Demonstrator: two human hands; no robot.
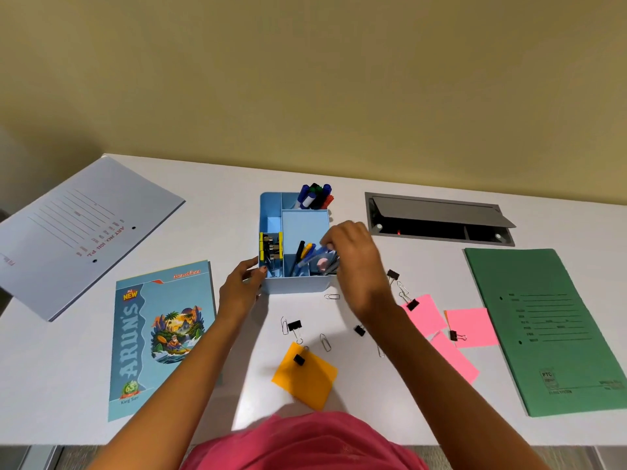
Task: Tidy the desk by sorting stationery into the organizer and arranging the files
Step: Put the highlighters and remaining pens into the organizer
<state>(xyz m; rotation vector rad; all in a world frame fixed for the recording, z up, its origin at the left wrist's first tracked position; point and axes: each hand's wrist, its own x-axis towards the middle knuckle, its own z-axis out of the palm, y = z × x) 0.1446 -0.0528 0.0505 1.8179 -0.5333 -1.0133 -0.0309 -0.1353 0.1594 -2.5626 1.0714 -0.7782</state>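
Note:
A light blue organizer (pixel 298 285) stands mid-desk with markers (pixel 315 195) upright in its back compartment and pens (pixel 305 254) in a front one. My left hand (pixel 241 289) rests against its front-left corner, fingers touching the wall. Over the front-right compartment, my right hand (pixel 356 262) pinches a blue pen (pixel 321 250). Black binder clips (pixel 294 325) and paper clips (pixel 325 342) lie scattered in front. Orange sticky notes (pixel 305 378) and pink sticky notes (pixel 470 326) lie nearby. A green file (pixel 549 330) lies at the right, a white file (pixel 81 228) at the left.
A blue notebook (pixel 159 337) with a picture cover lies left of my arms. An open grey cable hatch (pixel 437 220) is set into the desk at the back right. The yellow wall runs behind the desk.

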